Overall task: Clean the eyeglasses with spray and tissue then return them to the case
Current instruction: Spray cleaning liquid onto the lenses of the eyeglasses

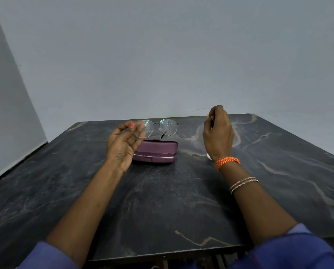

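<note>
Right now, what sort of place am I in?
Probably a plain indoor room set up as a small work spot; hard to say more. A dark stone-patterned table stands in a corner of bare pale walls, with only a purple glasses case and the eyeglasses on hand.

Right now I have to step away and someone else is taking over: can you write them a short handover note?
Left hand: holds the eyeglasses by one lens rim, raised above the purple case; droplets show on the lenses.
Right hand: closed around a small object, likely the spray, mostly hidden.
Case: shut, on the dark table.
Tissue: a bit of white shows under the right hand; I cannot tell what it is.
Done: lenses seem sprayed.
Left: wipe lenses, open case, put glasses in.
</note>
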